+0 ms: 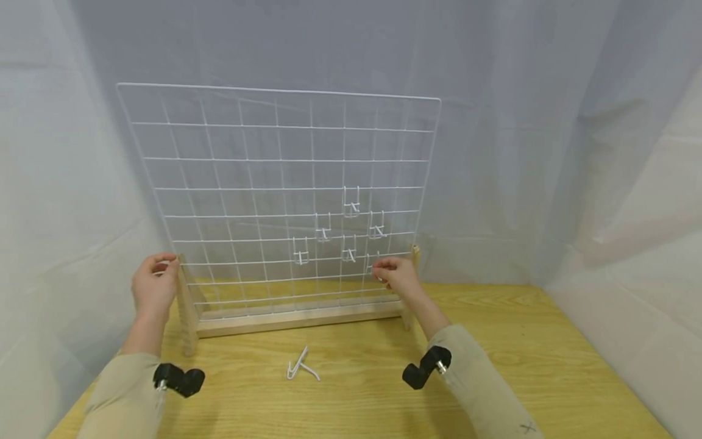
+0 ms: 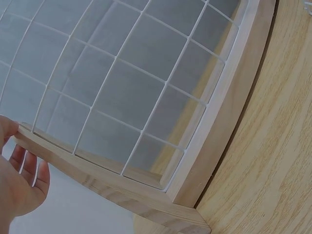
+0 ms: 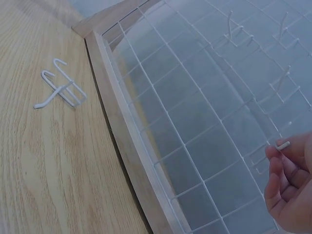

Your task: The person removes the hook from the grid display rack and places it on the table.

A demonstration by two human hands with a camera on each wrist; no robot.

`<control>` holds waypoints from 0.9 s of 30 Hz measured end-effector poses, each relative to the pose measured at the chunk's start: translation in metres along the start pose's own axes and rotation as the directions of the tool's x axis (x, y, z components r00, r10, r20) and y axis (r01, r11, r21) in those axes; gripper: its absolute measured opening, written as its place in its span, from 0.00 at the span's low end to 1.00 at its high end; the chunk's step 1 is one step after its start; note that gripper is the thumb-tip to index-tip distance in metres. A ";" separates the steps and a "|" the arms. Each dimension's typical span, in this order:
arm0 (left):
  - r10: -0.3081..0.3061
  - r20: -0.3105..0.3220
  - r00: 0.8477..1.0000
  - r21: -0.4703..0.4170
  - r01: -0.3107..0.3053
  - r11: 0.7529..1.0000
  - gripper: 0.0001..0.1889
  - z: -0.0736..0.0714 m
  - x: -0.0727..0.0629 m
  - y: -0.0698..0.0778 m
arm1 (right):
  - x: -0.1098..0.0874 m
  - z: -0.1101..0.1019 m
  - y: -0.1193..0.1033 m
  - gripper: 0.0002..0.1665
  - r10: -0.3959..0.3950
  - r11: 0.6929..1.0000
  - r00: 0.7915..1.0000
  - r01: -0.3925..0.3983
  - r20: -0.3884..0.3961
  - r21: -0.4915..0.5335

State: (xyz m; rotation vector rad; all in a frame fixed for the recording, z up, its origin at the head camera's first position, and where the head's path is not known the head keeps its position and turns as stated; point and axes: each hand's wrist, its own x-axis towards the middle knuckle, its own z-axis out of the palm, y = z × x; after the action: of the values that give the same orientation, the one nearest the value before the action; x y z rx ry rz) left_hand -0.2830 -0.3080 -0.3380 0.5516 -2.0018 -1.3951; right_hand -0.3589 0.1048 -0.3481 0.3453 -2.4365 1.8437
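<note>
A white wire grid panel stands in a wooden base. My left hand grips the upper end of the left wooden post, thumb on one side and fingers on the other. At the grid's lower right, my right hand pinches the prong of a white wire hook. The hook's frame lies against the grid; whether it is seated on a wire, I cannot tell. Several like hooks, such as the topmost hook, hang up and left of that hand.
One loose white hook lies on the wood-grain table in front of the base. The right post rises just beyond the right hand. Pale sheeting hangs behind and along both sides.
</note>
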 end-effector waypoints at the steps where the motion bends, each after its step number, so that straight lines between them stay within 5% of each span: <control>1: 0.000 -0.002 1.000 -0.002 0.000 1.000 0.05 0.000 0.000 0.000 | -0.001 0.000 0.000 0.11 0.001 1.000 1.000 -0.001 0.004 -0.002; 27: -0.009 0.005 1.000 -0.003 0.009 1.000 0.03 -0.001 0.000 0.000 | -0.022 0.010 0.013 0.06 -0.054 0.991 0.986 0.072 0.157 -0.110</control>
State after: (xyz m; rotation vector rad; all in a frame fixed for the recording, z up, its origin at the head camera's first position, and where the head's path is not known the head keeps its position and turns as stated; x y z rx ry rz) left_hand -0.2825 -0.3087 -0.3377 0.5565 -2.0029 -1.4065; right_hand -0.3396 0.1013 -0.3674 0.5688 -2.5846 1.7018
